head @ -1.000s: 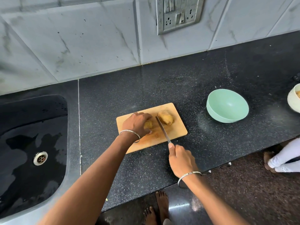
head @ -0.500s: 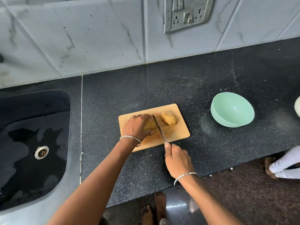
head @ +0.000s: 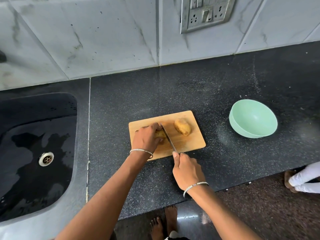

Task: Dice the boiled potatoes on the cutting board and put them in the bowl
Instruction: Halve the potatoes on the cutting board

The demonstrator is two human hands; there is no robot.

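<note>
A wooden cutting board (head: 192,142) lies on the black counter. My left hand (head: 146,138) curls over a boiled potato (head: 160,134) on the board's left half, hiding most of it. My right hand (head: 187,170) grips the handle of a knife (head: 168,138) at the board's near edge. The blade runs away from me and lies against the right side of the held potato. A second whole potato (head: 182,126) sits free on the board's right half. The empty mint-green bowl (head: 252,118) stands on the counter to the right of the board.
A black sink (head: 34,153) with a metal drain and water patches fills the left side. A tiled wall with a socket plate (head: 206,13) runs behind. Another person's white sleeve and foot (head: 301,179) show at the right, below the counter edge. My bare feet (head: 164,222) stand below.
The knife blade has moved left, from the gap between the two potatoes up against the held potato. My left hand keeps its hold. The view has shifted, dropping the white bowl out at the right.
</note>
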